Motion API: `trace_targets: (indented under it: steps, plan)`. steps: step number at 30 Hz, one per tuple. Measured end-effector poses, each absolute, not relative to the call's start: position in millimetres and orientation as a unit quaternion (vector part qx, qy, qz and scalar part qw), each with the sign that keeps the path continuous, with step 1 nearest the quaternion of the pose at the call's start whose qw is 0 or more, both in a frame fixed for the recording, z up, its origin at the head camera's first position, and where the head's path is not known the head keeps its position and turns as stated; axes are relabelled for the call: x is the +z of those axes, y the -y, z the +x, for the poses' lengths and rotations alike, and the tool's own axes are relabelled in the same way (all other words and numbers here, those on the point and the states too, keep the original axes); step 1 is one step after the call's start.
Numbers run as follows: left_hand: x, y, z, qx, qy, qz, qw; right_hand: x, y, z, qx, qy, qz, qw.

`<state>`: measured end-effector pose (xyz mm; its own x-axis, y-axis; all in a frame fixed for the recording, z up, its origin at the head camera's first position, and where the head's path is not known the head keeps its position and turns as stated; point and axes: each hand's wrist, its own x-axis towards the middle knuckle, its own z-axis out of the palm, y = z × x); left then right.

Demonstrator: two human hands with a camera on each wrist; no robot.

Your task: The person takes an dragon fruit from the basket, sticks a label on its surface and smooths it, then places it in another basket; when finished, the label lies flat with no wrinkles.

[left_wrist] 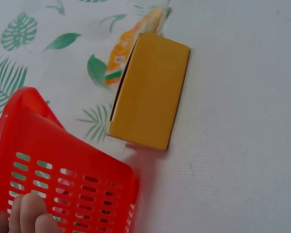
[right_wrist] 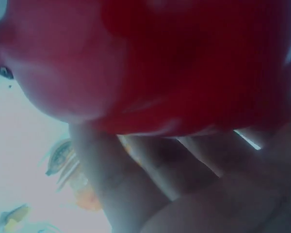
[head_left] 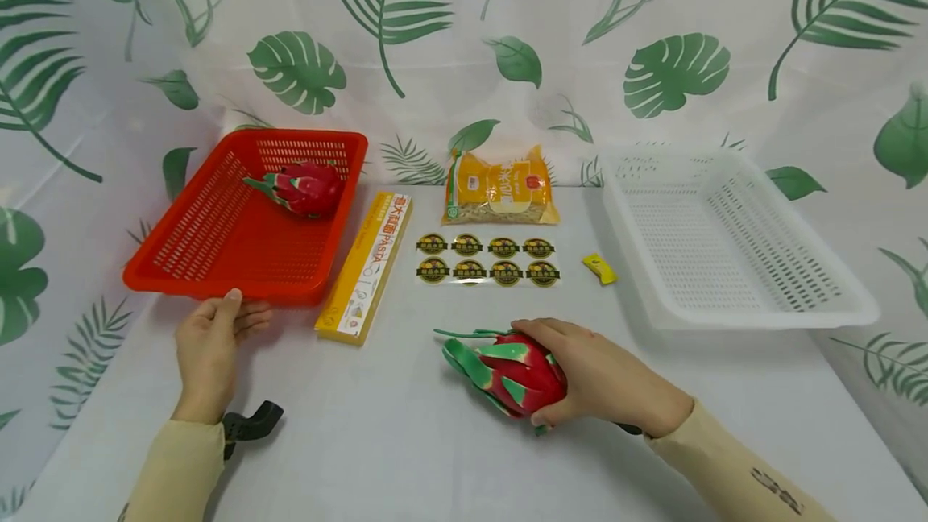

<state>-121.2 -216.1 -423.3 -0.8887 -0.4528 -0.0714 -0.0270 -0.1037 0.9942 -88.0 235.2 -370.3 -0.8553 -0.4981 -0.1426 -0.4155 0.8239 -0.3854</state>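
My right hand [head_left: 605,369] grips a red dragon fruit [head_left: 518,377] with green scales, its fingers over the far side and the thumb along the near side. Red skin of this dragon fruit [right_wrist: 174,68] fills the upper part of the right wrist view, the fingers [right_wrist: 121,179] curled against it. At the front rim of a red plastic basket [head_left: 319,294], my left hand [head_left: 213,345] pinches the edge, thumb on top and fingers below. Those fingertips [left_wrist: 34,211] show by the basket's slotted wall in the left wrist view. Inside the basket lies another dragon fruit [head_left: 308,188].
Right of the red basket lies a yellow pasta box [head_left: 366,268]. Farther back stand an orange-yellow food bag [head_left: 500,188] and, before it, a sheet of round stickers [head_left: 486,258]. A small yellow packet [head_left: 599,268] sits beside a white plastic basket [head_left: 768,318] on the right.
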Motion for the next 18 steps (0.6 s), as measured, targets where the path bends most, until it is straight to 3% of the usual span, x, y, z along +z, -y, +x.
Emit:
trace_targets:
  steps: [7, 18]
  plan:
    - [-420.6, 204.9, -115.7, -0.649, 0.736, 0.157, 0.105, -375.0, -239.4, -85.9, -0.200, -0.942, -0.250, 0.104]
    - [-396.1, 148.3, -119.5, -0.492, 0.870, -0.007, 0.029, -374.0, -246.8, -87.4, -0.222, -0.940, -0.248, 0.077]
